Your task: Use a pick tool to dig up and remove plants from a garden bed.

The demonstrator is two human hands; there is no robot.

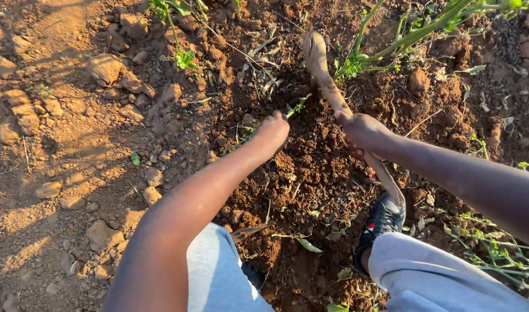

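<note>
Gripping wooden hoe handle (333, 98) mid-shaft with right hand (364, 132), fingers wrapped tight around it. Pressing left hand (272, 130) into loose red soil (310, 173), fingers curled closed beside small green weed (297, 106); contents hidden. Handle slanting up-left toward green stems (403, 37). Clods (105, 68) lying left, black shoe (383, 222) below.

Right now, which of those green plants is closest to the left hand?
The small green sprig just past the left hand, lying low on dark soil. The other plants stand farther off along the top edge.
</note>
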